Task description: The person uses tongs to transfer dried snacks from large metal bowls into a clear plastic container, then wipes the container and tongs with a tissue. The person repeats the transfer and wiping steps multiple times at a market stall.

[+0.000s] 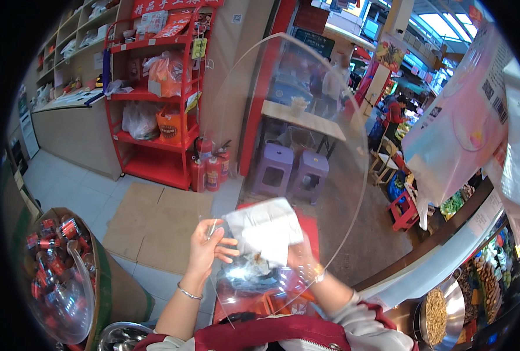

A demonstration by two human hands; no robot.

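A large clear plastic lid (352,219), rounded and see-through, stands tilted in front of me. My left hand (211,245) pinches its left edge between thumb and fingers, with the other fingers spread. White folded paper or cloth (264,228) shows bright at the lid's lower middle. My right hand (300,254) grips the right side of this white piece and is partly covered by it. Through the plastic I see the right wrist; whether the white piece touches the lid I cannot tell. Below lies a dark, shiny plastic-wrapped thing (246,272) on a red surface, blurred by glare.
At left, a cardboard box (119,289) holds red-wrapped jars (54,263) under another clear lid (62,307). A metal bowl (124,335) sits beside it. Ahead are a red shelf (154,166), fire extinguishers (211,169) and purple stools (275,166). Plastic bags (457,118) hang at right.
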